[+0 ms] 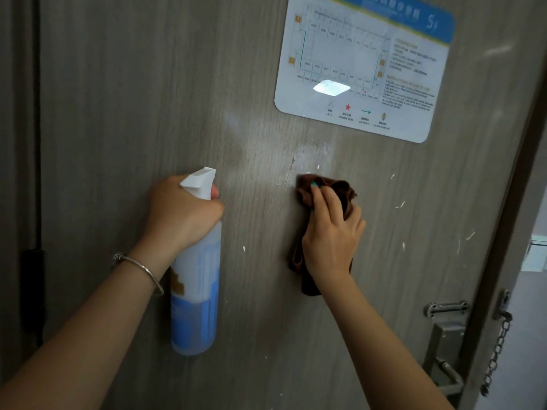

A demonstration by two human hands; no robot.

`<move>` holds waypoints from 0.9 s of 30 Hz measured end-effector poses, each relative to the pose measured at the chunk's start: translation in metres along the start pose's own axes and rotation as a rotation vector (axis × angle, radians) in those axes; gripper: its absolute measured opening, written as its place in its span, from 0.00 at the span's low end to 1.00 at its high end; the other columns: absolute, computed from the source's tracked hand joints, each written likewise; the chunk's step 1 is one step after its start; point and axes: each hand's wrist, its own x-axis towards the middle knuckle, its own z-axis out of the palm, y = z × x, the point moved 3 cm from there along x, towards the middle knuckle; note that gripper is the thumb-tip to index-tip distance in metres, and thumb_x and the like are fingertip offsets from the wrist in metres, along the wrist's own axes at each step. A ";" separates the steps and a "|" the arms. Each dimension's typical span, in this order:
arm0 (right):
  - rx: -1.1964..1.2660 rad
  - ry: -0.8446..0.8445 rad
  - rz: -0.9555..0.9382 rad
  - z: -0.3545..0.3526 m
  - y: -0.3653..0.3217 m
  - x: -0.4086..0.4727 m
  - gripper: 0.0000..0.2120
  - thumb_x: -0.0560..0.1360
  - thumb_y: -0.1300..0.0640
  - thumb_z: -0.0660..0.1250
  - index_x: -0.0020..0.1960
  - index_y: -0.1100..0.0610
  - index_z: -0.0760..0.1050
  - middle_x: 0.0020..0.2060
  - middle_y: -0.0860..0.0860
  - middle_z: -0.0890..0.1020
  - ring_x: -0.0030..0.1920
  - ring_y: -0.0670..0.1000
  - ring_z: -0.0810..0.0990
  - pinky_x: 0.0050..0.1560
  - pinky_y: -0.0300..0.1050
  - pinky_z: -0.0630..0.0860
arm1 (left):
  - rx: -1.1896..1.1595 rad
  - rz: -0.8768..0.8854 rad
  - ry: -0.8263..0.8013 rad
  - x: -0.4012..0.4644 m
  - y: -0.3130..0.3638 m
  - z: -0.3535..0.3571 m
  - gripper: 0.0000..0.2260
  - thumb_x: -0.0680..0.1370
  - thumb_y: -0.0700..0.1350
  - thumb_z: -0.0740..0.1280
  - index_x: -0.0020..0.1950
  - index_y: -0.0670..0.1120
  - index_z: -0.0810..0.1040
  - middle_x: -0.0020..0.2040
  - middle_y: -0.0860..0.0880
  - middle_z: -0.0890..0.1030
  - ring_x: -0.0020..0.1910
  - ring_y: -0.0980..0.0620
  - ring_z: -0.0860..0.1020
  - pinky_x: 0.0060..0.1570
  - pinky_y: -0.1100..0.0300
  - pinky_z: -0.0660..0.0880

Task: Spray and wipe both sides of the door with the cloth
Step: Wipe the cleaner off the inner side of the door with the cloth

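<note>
Left hand (180, 211) is gripping the spray bottle (196, 279) upright, fingers clamped round its neck, nozzle facing the door (124, 119), while right hand (331, 232) is pressing the bunched cloth (307, 190) on the wet streaks below the sign (361, 63).

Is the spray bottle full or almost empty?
Partly full. The spray bottle in the left hand shows blue liquid only in its lower part; the part above looks pale and empty.

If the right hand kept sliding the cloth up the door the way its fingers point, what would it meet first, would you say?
Probably the whitish streak just above and left of the brown cloth that the right hand presses to the door. The floor-plan sign lies further up.
</note>
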 end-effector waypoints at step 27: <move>0.053 0.101 -0.030 0.009 0.017 0.027 0.19 0.76 0.62 0.63 0.65 0.53 0.78 0.63 0.51 0.80 0.54 0.66 0.74 0.49 0.55 0.69 | 0.025 0.018 0.015 -0.002 0.000 0.001 0.04 0.71 0.38 0.70 0.41 0.47 0.82 0.38 0.50 0.82 0.36 0.59 0.77 0.31 0.66 0.69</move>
